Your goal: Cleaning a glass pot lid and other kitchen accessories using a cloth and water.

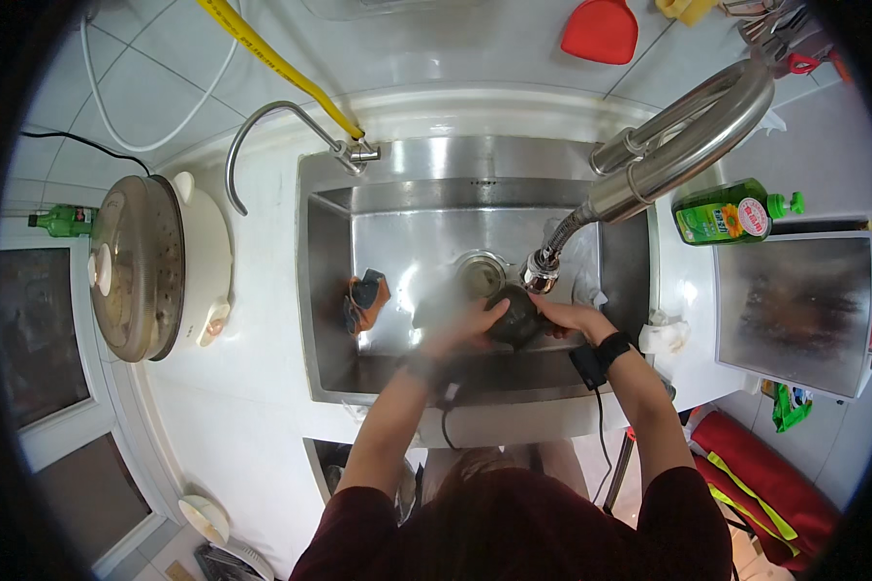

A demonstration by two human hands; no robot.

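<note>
Under the spray head (539, 274) of the faucet, a dark rounded object (514, 319) is held between both hands; its exact kind cannot be told. My left hand (466, 323) grips it from the left, with the thumb over its top. A hazy patch blurs much of that hand and wrist. From the right, my right hand (565, 318) has its fingers around the object's side. All of this is inside the stainless steel sink (407, 231), just in front of the round drain (482, 274). An orange and dark cloth-like item (368, 299) lies at the sink's left side.
A curved filtered-water tap (261, 109) with a yellow hose (283, 69) stands behind the sink. An electric cooker (200, 269) sits at left. At right are a green pump bottle (723, 212), crumpled tissue (663, 334) and a box-like appliance (796, 309). Cables hang from both wrist devices.
</note>
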